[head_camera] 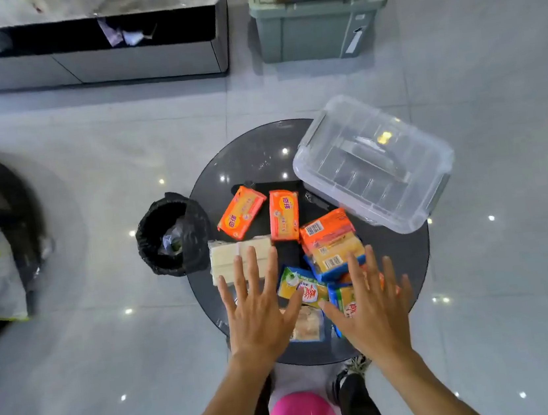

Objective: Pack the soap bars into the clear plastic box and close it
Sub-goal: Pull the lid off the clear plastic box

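Hovering: left hand (256, 313), right hand (372, 312) splayed, grip empty | round dark table (253, 161); tiled floor (119, 140)

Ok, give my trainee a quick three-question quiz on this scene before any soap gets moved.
1. True or false: the clear plastic box with its lid is already open.
2. Which hand hovers over the pale cream block of unwrapped soap bars? A) left hand B) right hand
3. Fill in: the small black bag-lined waste bin stands on the ____, beside the round dark glass table.

Key: 1 false, the lid sits on it. 2 A. 3 floor.
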Tool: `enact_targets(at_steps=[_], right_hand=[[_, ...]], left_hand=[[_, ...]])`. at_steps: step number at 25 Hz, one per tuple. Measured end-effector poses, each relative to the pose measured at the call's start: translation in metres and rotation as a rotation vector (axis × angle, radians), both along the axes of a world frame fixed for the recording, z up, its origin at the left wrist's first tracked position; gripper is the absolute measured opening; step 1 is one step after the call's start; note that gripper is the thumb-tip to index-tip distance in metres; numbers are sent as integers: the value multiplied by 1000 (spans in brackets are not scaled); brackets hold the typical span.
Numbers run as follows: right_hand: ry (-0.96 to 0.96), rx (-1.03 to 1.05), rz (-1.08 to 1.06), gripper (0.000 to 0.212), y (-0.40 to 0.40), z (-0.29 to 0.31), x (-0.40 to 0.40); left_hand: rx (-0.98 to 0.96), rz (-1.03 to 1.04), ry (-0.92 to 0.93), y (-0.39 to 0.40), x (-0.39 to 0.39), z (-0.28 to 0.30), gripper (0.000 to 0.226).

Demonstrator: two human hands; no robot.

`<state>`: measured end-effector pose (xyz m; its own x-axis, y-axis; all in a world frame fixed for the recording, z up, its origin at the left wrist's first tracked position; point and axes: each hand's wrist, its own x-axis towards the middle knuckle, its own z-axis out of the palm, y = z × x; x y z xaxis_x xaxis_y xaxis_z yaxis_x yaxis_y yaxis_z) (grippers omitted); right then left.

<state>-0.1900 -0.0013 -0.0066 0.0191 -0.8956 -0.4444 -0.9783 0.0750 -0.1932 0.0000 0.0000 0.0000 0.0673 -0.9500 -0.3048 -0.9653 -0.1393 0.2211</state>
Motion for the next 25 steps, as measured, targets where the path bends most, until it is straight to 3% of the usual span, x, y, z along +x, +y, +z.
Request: enact_targets(at_steps=[3,9,20,25], right_hand=[[19,-56,100,98,-20,-35,1],[12,-219,342,98,-66,-133,-4],[62,-292,332,106,-68,-163,-4],[68,-194,349,110,-66,-152,-6]], left_hand=[[-61,-130,-50,-18,4,-43,79],[-171,-670,-168,-85,13,-143,85],[-349,-660,-203,-90,11,-184,88],[-282,-661,-263,-83,6,-177,78]])
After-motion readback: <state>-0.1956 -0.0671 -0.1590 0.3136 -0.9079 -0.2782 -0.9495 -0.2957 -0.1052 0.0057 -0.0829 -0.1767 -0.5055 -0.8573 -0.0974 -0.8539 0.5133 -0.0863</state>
